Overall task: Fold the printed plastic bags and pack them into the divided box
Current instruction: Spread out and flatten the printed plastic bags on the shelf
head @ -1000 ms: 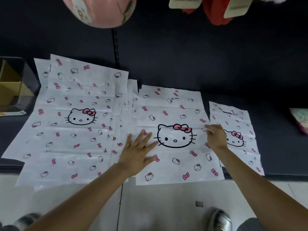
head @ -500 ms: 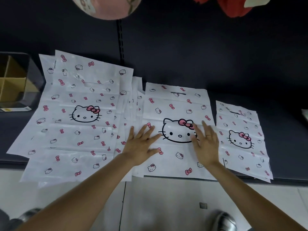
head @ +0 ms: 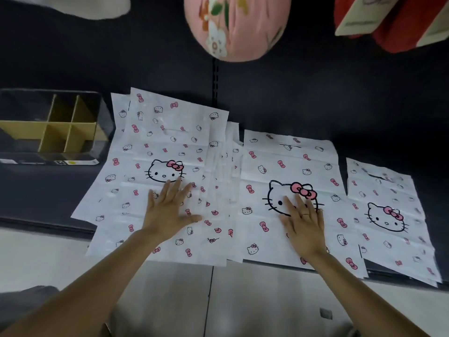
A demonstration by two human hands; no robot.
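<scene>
White plastic bags printed with cat faces and pink bows lie flat on a dark shelf (head: 43, 190). The large left stack (head: 170, 147) holds several bags. My left hand (head: 170, 210) lies flat on it with fingers spread, just below the big cat face. A middle bag (head: 289, 166) lies alone; my right hand (head: 303, 224) presses flat on its cat face, a ring on one finger. A smaller bag pile (head: 388, 215) sits at the right. The divided box (head: 48, 132), with cardboard partitions and clear walls, stands at the far left with nothing visible in its compartments.
A pink rounded item (head: 235, 25) and red tagged items (head: 398, 23) hang overhead against the dark back wall. The bags' lower edges overhang the shelf's front edge above a pale floor (head: 243, 300). A shoe tip shows at the bottom.
My left hand has shifted left from the middle bag onto the left stack. My right hand moved from the middle bag's right edge onto its cat face and flattened. The view swung left, showing more box.
</scene>
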